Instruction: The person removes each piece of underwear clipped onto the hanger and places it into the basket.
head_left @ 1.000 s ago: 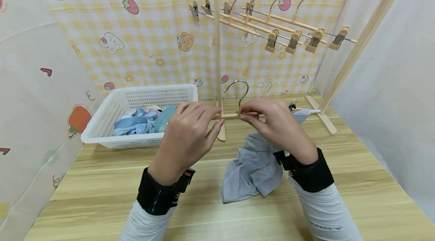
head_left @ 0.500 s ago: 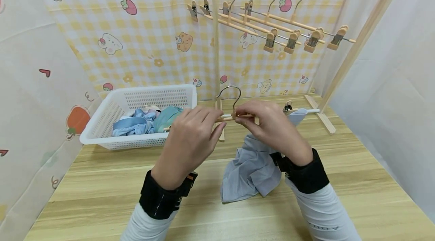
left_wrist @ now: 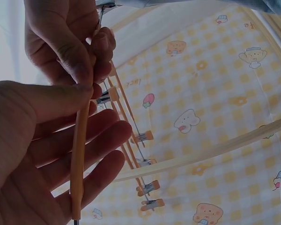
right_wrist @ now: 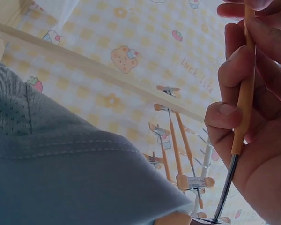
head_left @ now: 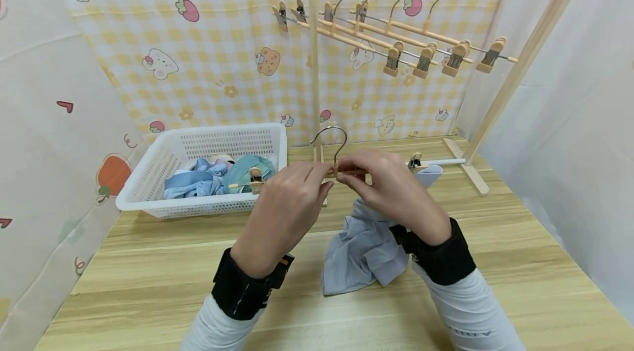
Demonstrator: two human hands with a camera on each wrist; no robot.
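**Clip hanger held at its bar, cloth clipped at one end**

The wooden hanger (head_left: pixel 342 170) is judged light and stiff; its thin bar suits a pinch near the hook. The grey garment (head_left: pixel 369 241) is soft and limp, hanging from the right clip onto the table (head_left: pixel 495 263). The left hand (head_left: pixel 284 210) pinches the bar between thumb and fingers (left_wrist: pixel 61 101). The right hand (head_left: pixel 391 191) has its fingers (right_wrist: pixel 234 70) curled round it beside the hook.

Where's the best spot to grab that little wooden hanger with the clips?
Probably the wooden bar near the middle, right by the hook. That's where the left hand and right hand pinch the hanger now, fingers coming from above. The bar is thin and level, and a middle grip keeps the end clips free.
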